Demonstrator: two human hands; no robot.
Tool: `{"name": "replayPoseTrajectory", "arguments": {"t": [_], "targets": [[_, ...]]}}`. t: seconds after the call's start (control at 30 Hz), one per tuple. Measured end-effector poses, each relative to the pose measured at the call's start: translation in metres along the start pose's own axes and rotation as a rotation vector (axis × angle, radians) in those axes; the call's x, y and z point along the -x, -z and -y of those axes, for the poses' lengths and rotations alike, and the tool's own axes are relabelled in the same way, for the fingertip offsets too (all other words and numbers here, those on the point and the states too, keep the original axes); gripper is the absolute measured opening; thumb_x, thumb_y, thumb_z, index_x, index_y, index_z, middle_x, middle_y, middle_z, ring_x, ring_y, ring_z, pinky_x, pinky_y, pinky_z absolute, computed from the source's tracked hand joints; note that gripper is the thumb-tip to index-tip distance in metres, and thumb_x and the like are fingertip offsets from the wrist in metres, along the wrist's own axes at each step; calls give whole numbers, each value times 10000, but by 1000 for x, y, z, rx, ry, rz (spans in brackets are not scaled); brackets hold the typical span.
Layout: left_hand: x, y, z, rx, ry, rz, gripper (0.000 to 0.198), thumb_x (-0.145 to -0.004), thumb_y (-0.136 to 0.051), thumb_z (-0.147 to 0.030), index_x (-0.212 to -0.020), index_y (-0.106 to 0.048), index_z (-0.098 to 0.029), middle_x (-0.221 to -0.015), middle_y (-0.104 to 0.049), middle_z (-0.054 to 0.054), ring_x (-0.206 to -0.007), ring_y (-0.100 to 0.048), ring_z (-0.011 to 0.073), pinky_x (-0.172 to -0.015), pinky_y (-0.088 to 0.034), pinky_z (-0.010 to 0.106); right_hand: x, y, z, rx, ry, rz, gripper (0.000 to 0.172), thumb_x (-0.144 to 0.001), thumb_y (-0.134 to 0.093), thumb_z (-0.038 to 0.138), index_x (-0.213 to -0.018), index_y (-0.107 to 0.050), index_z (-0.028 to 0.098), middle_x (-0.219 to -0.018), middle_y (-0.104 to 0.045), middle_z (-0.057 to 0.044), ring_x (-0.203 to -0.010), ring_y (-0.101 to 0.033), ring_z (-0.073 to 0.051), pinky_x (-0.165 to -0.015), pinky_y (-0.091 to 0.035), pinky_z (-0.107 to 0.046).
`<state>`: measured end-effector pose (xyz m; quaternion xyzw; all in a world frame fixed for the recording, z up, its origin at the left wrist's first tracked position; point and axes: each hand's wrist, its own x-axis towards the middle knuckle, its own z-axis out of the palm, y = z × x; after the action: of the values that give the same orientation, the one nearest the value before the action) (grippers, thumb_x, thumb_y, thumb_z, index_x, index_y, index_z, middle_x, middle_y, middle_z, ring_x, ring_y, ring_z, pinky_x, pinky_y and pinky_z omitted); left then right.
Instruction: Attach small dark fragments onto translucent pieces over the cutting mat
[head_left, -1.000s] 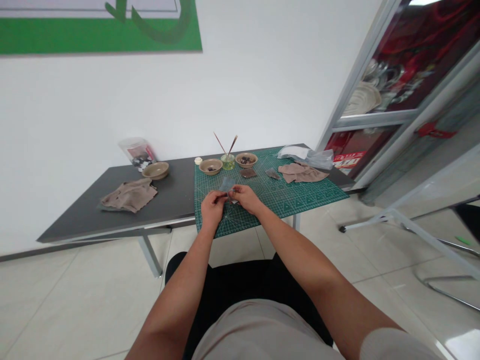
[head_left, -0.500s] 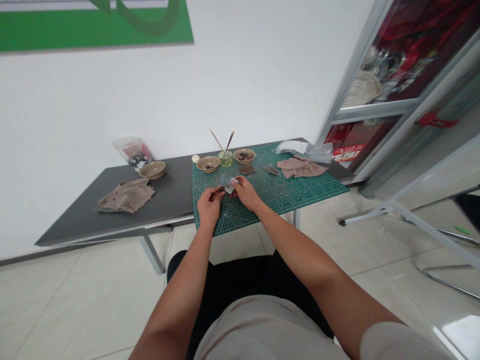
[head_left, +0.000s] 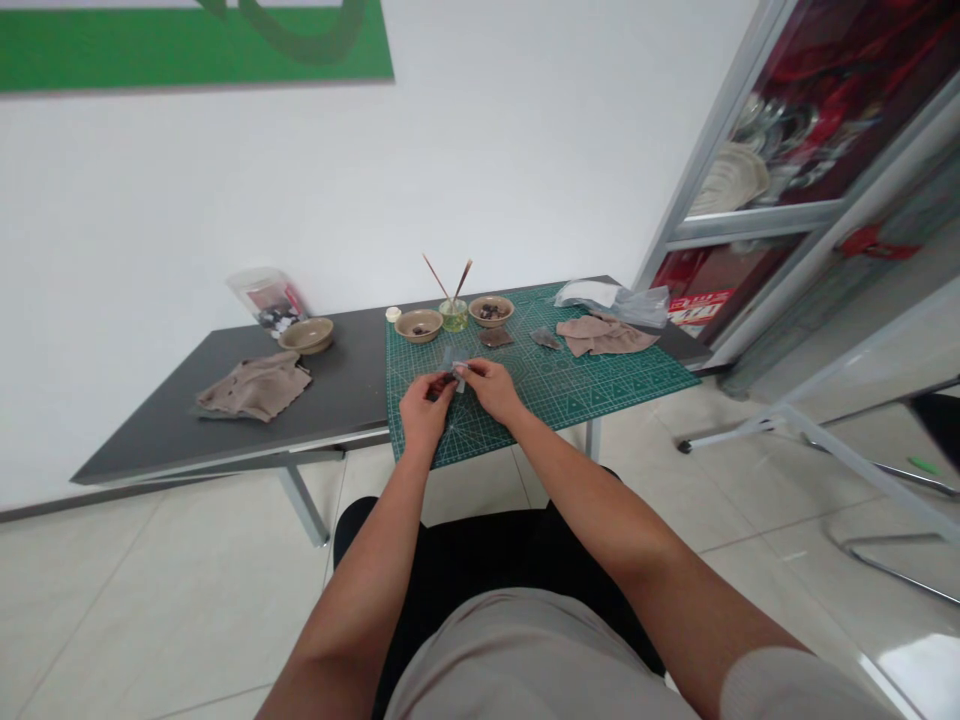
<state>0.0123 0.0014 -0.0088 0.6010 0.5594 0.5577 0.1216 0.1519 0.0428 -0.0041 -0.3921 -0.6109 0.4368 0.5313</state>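
Note:
Over the green cutting mat (head_left: 570, 385), my hands meet close together. My right hand (head_left: 491, 388) pinches a small pale grey folded sheet (head_left: 460, 384), its material too small to make out. The fingers of my left hand (head_left: 424, 408) are closed on a tiny dark piece, mostly hidden, which touches the sheet. Just behind the fingertips lies a bluish-grey flat piece (head_left: 452, 354). Beyond it stand a bowl with a few dark bits (head_left: 418, 325), a glass of yellowish liquid (head_left: 453, 316) holding two thin brushes, and a bowl of dark pieces (head_left: 491, 311).
A brown square (head_left: 495, 338) and a grey packet (head_left: 545, 338) lie on the mat. To the right are a brownish cloth (head_left: 606, 335) and a plastic bag (head_left: 637, 305). Leftward are another cloth (head_left: 255, 387), a bowl (head_left: 306, 336) and a clear tub (head_left: 266, 299).
My right hand has shifted slightly left, nearer my left fingers, and the pale sheet now wraps or presses against the small dark piece. The view has tilted a little.

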Motion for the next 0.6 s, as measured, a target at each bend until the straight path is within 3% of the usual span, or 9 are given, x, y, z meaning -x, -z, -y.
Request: {"name": "replayPoseTrajectory", "arguments": {"t": [0.13,0.33,0.47,0.6], "targets": [[1,-1,-1,5,26,15,208,-749,-723,-330,-905,-692,-196,-770,-688,12,-676,-614,144,-681,-494,277,0,0,0,-119,-39,30,397,-763,-654,323,-1140,-579,225,-793,-650,19,-790,-616,-143,-762,-498,-276],[0,1,-2,-83,-45,12,167,-761,-718,-306,-889,-680,-205,-830,-679,27,-760,-604,175,-723,-475,305,0,-3,-1,-159,-149,77,247,-751,-670,355,-884,-518,214,-721,-619,29,-662,-611,-129,-607,-528,-257],[-1,1,-2,-185,-123,0,130,-770,-711,-283,-869,-687,-203,-863,-659,54,-864,-579,220,-786,-470,350,-1,-3,-3,-284,-213,87,355,-734,-707,343,-1001,-518,206,-751,-646,16,-667,-631,-128,-641,-555,-278],[-2,-2,1,-188,-144,21,119,-781,-696,-257,-887,-685,-204,-885,-657,62,-896,-571,233,-825,-465,374,-1,-3,-3,-284,-224,52,346,-742,-712,325,-1019,-557,188,-740,-644,9,-677,-632,-122,-641,-553,-261]]}}
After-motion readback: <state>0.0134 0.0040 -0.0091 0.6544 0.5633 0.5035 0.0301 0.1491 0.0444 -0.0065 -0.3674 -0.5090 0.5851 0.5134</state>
